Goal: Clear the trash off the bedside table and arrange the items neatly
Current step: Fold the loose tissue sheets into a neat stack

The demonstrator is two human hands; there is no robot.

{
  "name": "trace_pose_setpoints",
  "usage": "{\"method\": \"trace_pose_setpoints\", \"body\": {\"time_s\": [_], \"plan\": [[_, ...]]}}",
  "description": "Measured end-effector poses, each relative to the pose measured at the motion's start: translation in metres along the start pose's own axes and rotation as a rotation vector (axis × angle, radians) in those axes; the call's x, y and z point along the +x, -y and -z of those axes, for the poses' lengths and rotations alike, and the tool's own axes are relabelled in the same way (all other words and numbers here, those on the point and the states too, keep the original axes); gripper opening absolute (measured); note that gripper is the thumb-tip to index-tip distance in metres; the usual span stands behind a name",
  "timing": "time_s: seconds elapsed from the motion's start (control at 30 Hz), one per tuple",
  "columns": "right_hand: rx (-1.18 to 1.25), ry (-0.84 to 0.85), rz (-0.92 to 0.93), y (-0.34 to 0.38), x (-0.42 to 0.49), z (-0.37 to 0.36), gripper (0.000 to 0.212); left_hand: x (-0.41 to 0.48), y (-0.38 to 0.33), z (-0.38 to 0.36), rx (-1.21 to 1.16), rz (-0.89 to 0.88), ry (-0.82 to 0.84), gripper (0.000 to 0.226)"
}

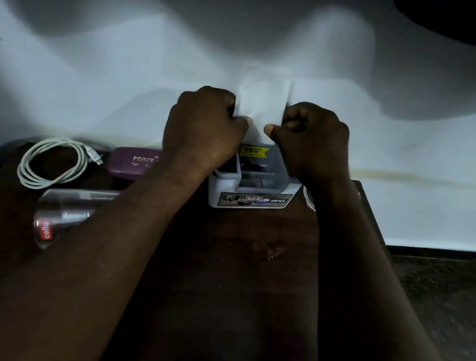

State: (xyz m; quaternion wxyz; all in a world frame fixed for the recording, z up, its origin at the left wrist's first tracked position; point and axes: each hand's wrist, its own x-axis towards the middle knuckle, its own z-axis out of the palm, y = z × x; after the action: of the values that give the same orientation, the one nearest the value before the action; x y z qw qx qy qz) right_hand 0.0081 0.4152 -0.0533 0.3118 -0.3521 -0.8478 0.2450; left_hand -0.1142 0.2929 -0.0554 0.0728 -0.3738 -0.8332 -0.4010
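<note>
Both hands hold a white sheet of paper or tissue (261,102) upright above the back of the dark wooden bedside table (233,271). My left hand (204,126) grips its left edge and my right hand (312,142) grips its right edge, thumbs facing each other. Just below the hands stands a white compartmented organiser box (250,191) with an "OPEL" label. A coiled white USB cable (52,163) lies at the back left, and a purple "PRINCE" case (132,164) sits beside it. A clear "cello" glass (63,214) lies on its side near my left forearm.
A white wall rises right behind the table. To the right of the table the floor is dark and rough. A pale curved object (309,198) shows partly beside my right wrist; I cannot tell what it is.
</note>
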Motion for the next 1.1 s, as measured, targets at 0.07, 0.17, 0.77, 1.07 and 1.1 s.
{"method": "trace_pose_setpoints", "body": {"time_s": [0.07, 0.17, 0.77, 1.07, 1.1], "plan": [[0.082, -0.041, -0.021, 0.000, 0.001, 0.002, 0.021, -0.002, 0.002, -0.001, 0.009, 0.009, 0.012, 0.041], [0.078, -0.059, -0.032, -0.002, 0.004, 0.003, 0.020, -0.001, 0.001, -0.002, 0.005, -0.001, 0.006, 0.043], [0.039, -0.008, -0.028, -0.008, 0.004, 0.000, 0.020, -0.002, 0.002, -0.001, -0.041, 0.013, 0.004, 0.044], [0.088, -0.062, -0.072, 0.019, -0.006, 0.025, 0.025, -0.011, -0.018, 0.026, -0.141, 0.061, -0.009, 0.038], [0.068, -0.078, -0.081, 0.024, -0.010, 0.030, 0.026, -0.014, -0.022, 0.032, -0.143, 0.064, -0.015, 0.039]]}}
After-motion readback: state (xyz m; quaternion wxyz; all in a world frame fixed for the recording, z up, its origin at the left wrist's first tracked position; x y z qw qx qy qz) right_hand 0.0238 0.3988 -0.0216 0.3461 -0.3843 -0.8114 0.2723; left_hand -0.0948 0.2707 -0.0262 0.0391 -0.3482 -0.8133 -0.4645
